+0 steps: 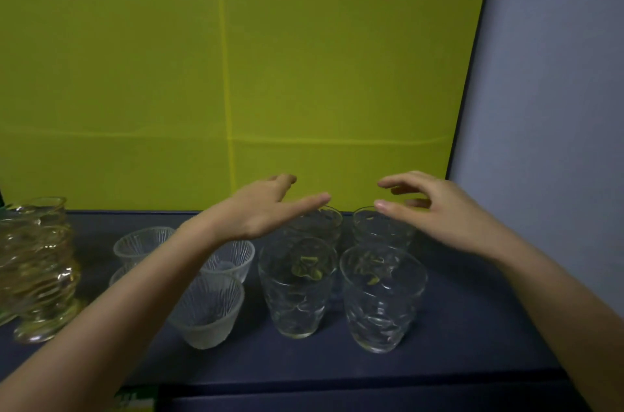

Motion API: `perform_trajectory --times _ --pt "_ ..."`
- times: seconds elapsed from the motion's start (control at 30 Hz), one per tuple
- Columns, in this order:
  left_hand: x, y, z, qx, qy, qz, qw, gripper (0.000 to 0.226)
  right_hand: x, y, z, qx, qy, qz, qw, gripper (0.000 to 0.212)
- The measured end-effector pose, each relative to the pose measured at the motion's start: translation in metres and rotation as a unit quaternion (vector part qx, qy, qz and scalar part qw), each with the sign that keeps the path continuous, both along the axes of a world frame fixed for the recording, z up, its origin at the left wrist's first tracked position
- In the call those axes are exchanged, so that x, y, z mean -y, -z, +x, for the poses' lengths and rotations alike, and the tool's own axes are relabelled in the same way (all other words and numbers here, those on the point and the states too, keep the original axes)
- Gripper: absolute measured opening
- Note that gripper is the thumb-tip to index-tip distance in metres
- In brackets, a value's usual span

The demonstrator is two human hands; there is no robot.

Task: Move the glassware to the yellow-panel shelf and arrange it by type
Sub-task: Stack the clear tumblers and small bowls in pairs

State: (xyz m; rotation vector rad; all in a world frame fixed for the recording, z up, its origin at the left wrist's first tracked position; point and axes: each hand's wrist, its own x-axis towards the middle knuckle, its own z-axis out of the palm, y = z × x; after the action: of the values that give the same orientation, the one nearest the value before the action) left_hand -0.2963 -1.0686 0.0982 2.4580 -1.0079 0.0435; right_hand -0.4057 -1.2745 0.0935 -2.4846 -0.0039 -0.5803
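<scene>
On the dark blue shelf (472,327), in front of the yellow panel (304,57), stand several clear tumblers in a square: front left (297,290), front right (381,300), back left (320,222) and back right (378,226). To their left sit several short ribbed glass cups, the nearest one (207,310) at the front. My left hand (266,209) hovers open above the back left tumbler. Over the back right tumbler my right hand (435,205) is open too, its fingers curved. Neither hand holds anything.
Amber wavy glassware (37,263) crowds the shelf's left end. A pale wall (557,107) borders the panel on the right. The shelf's front edge (337,381) runs just below the glasses, with bare shelf to the right of the tumblers.
</scene>
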Motion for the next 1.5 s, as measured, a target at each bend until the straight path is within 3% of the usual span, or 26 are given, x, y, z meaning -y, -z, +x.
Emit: perform_trajectory --times 0.07,0.17,0.3,0.43,0.7,1.03,1.17,1.5 --pt "-0.016 -0.003 -0.012 0.014 0.019 -0.042 0.999 0.085 -0.008 0.001 -0.019 0.045 -0.042 0.056 0.997 0.051" --pt "-0.035 -0.003 -0.024 0.004 0.050 -0.047 0.998 0.077 -0.018 0.009 -0.041 0.039 -0.054 0.043 0.997 0.051" --pt "-0.045 0.009 -0.036 -0.013 0.075 -0.006 0.997 0.088 -0.026 0.027 -0.052 -0.010 -0.021 -0.065 0.998 0.083" --pt "-0.043 0.022 -0.041 0.023 0.080 -0.005 0.997 0.093 -0.034 0.038 -0.054 -0.035 0.001 -0.094 0.995 0.096" --pt "-0.039 0.031 -0.040 -0.023 0.046 -0.088 0.995 0.080 -0.034 0.034 -0.058 -0.051 0.021 -0.073 0.996 0.085" --pt "-0.023 -0.051 -0.028 -0.026 0.041 -0.231 0.972 0.086 -0.011 -0.048 -0.039 0.072 0.074 -0.039 0.994 0.081" --pt "0.000 -0.058 -0.014 -0.017 0.009 -0.233 0.972 0.087 0.001 -0.053 -0.015 0.082 0.099 -0.006 0.992 0.071" --pt "0.022 -0.007 0.018 -0.039 -0.032 -0.184 0.982 0.084 0.009 -0.009 0.015 0.025 0.093 0.016 0.995 0.077"
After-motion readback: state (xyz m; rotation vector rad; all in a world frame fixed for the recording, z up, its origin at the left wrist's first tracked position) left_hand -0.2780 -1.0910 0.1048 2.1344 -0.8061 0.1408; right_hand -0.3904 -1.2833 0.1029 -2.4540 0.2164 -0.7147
